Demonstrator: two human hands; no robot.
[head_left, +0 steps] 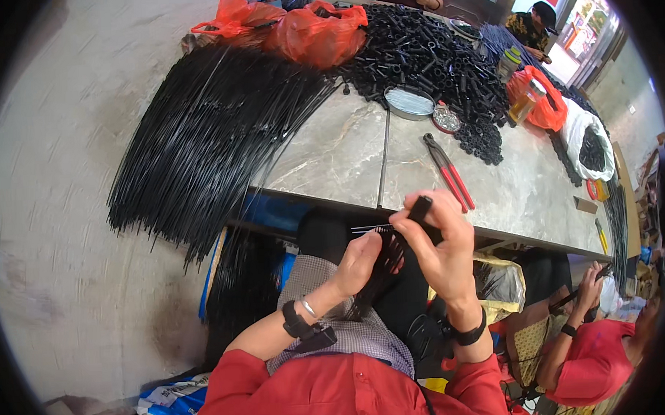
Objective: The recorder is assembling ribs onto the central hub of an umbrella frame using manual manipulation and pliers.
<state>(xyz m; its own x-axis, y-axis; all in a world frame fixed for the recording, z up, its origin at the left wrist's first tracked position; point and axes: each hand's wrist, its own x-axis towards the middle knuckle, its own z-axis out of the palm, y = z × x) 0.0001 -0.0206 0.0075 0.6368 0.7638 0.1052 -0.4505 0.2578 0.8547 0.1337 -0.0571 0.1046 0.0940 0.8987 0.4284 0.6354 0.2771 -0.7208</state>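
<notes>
Above my lap, just in front of the table edge, both hands work close together. My left hand [359,264] is closed around a bunch of thin black cables [388,258], whose lengths hang down over my lap. A few pale wire ends [367,229] stick out past its fingertips. My right hand [447,251] is closed on a short black tubular piece [420,209], held up between thumb and fingers. Its thumb and fingertips are right beside the cable ends; whether they touch, I cannot tell. Red-handled pliers [452,176] lie on the table beyond my right hand.
The stone-patterned table [330,152] carries a big fan of black cables [203,131], a heap of black tubular parts [433,55], an oval tin [409,102], a small round tin [446,118] and red bags [321,34]. A co-worker in red [595,363] sits to my right; others sit across.
</notes>
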